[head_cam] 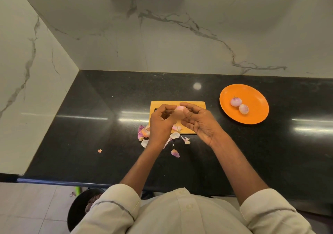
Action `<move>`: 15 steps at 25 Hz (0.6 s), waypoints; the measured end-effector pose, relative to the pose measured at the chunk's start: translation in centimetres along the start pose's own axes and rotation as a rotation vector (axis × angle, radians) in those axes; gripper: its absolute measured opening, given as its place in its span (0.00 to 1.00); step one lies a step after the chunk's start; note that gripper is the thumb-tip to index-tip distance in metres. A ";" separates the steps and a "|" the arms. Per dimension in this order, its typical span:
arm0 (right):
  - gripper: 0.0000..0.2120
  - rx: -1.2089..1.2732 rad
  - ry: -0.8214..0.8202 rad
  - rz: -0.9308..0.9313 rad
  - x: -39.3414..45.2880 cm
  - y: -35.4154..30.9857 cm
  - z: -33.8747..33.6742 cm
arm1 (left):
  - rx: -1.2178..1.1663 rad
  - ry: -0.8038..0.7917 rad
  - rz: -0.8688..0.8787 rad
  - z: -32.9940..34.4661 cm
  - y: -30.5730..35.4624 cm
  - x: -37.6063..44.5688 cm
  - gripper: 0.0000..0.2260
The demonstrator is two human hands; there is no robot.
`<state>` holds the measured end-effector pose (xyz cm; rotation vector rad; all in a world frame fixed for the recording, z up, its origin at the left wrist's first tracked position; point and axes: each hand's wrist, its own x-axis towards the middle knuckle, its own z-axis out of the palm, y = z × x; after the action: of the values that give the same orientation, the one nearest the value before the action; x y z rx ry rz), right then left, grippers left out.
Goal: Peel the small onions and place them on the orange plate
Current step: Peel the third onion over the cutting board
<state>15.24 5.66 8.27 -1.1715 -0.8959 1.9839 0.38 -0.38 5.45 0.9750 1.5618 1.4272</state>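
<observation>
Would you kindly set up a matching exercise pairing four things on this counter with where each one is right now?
Things:
1. onion being peeled
2. two peeled onions
3. loose skins
4. cutting board

Places:
A. on the orange plate
B. held between the left hand and right hand
C. flat on the black counter, under the hands
D. scattered on the counter by the board's near edge

Pairs: 1-B, 2-A, 3-D, 4-C
</observation>
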 end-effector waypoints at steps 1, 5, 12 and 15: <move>0.14 -0.004 -0.005 -0.005 0.0 0.0 0.0 | -0.040 0.028 -0.026 0.0 0.0 0.0 0.08; 0.14 -0.025 -0.007 0.007 -0.2 0.0 -0.1 | -0.166 0.083 -0.147 0.0 -0.3 0.2 0.05; 0.15 -0.038 -0.015 -0.008 -0.3 0.0 0.3 | -0.109 0.084 -0.210 -0.6 -1.0 0.4 0.08; 0.15 -0.006 0.025 -0.012 -0.2 0.1 0.5 | -0.031 0.054 -0.168 -0.8 -1.1 0.4 0.05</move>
<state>14.86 5.34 8.43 -1.1898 -0.8947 1.9539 -0.55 -0.45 4.36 0.7739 1.6162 1.3655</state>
